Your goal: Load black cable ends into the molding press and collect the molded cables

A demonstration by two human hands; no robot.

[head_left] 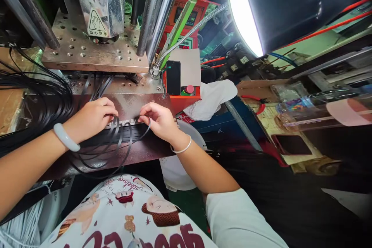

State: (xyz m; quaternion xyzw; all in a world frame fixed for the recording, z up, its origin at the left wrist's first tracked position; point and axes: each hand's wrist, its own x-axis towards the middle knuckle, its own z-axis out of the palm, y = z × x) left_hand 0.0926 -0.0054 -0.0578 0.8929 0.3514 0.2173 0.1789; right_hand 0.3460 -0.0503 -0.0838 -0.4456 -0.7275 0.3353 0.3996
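Curls the left hand (95,118) inward, fingertips close together and resting on black cables (121,136); cannot tell whether gripping any. Pinches with the right hand (155,119), thumb to forefinger almost closed, on what appears to be 1 of those same cables.

From the left, shows a large loose bundle (49,104) along the left edge of the surface (151,151), apparently unworked. Below the front left corner, shows a tub (52,205), seemingly holding white cords (20,221). Towards the back edge, shows further strands (100,85) under the drilled plate (95,65) of a press. Between the hands, has several black cables gathered at a metal strip (125,123), looping towards the front edge. Looks only partway along, with some gathered at the strip and many more loose; cannot tell how many are seated. Below the right edge, shows a white bin (177,174), contents not discernible. Farther right, shows a red-handled tool (261,107) at the left edge of a pale stand (270,128).
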